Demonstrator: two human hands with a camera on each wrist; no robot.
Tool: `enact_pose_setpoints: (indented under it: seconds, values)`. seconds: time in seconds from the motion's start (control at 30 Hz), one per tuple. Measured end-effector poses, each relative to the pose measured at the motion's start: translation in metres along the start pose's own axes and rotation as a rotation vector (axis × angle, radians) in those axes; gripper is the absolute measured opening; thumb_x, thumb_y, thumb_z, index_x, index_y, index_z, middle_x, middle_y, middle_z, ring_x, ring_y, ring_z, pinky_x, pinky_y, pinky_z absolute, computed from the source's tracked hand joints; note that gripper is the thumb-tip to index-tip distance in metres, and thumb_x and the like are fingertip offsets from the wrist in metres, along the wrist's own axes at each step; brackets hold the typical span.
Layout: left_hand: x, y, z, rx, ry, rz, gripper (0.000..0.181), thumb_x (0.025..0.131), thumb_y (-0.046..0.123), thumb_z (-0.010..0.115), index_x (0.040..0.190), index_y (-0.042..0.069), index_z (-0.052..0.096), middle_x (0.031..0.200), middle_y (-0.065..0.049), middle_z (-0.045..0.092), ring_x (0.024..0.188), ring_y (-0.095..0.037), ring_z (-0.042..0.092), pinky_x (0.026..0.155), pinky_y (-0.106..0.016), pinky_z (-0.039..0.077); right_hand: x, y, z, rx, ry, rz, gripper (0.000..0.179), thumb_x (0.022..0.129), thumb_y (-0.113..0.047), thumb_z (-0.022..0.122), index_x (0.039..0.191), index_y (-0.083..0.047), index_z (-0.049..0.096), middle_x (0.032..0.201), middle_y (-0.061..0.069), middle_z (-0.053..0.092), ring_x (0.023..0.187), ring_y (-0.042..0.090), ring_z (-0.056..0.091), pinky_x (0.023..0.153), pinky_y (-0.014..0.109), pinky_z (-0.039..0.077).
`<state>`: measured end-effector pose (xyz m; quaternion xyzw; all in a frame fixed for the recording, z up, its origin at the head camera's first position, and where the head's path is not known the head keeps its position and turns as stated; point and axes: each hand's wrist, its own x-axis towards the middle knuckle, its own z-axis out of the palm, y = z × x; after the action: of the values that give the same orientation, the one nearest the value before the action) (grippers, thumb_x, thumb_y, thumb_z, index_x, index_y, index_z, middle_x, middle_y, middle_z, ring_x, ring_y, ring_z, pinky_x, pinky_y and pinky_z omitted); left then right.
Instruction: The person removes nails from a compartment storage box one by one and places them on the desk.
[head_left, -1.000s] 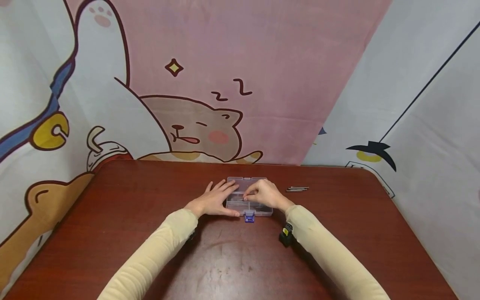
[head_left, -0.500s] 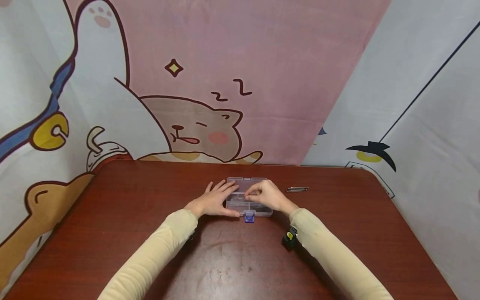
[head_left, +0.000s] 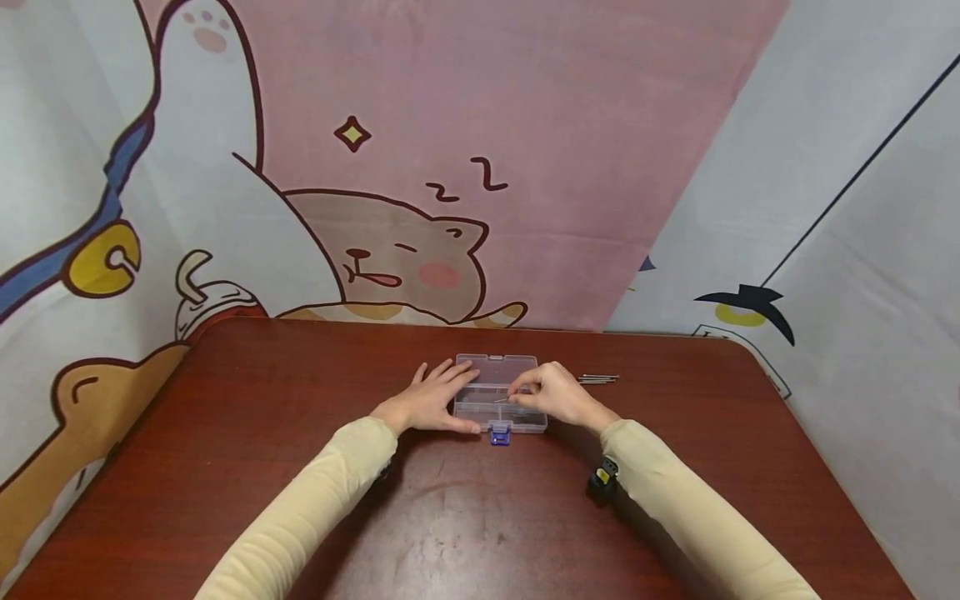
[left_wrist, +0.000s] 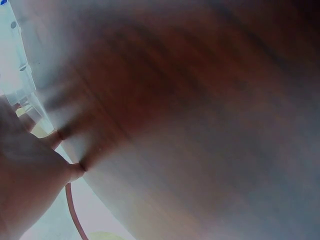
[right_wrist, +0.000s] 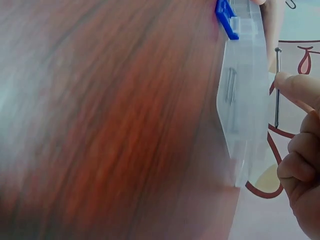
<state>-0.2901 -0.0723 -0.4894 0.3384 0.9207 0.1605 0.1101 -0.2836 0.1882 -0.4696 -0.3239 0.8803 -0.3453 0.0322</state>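
Observation:
A clear plastic compartment box [head_left: 477, 412] lies on the table with its lid [head_left: 495, 368] laid back and a blue latch [head_left: 500, 437] at the front. Spread fingers of my left hand [head_left: 427, 402] rest along the box's left side; the left wrist view shows only part of that hand and the box's edge. Above the right part of the box, my right hand [head_left: 558, 393] pinches a metal nail [right_wrist: 278, 95] between thumb and finger. Through the box's wall in the right wrist view, slim metal pieces [right_wrist: 231, 86] show inside, too blurred to tell exactly.
Several loose nails [head_left: 597, 379] lie on the reddish-brown table [head_left: 450, 533], to the right of the box and behind the right hand. A cartoon-printed cloth [head_left: 570, 167] hangs at the table's far edge.
My right hand has moved a little to the right over the box, with the nail pinched in it. The left hand stays in place on the box.

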Motion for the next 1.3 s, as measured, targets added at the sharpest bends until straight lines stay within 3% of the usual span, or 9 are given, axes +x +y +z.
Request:
enact_pose_setpoints:
  seconds: [0.7,1.3]
  values:
    - [0.000,0.001,0.000,0.006,0.001,0.003,0.098,0.078,0.069,0.064,0.154,0.017,0.028,0.160,-0.005,0.018,0.144,-0.036,0.013,0.109,-0.064,0.006,-0.025,0.021,-0.033,-0.061,0.068,0.059,0.004,0.084,-0.009,0.075,0.087,-0.010,0.077,0.052,-0.013,0.038,0.048,0.002,0.031,0.047,0.022,0.026]
    - [0.000,0.001,0.001,0.005,-0.001,-0.003,0.098,0.078,0.068,0.064,0.154,0.018,0.028,0.160,-0.004,0.018,0.144,-0.035,0.012,0.109,-0.063,0.005,-0.034,0.042,-0.061,-0.072,0.129,0.155,0.004,0.085,-0.012,0.075,0.088,-0.011,0.076,0.056,-0.007,0.046,0.050,0.007,0.037,0.047,0.024,0.031]
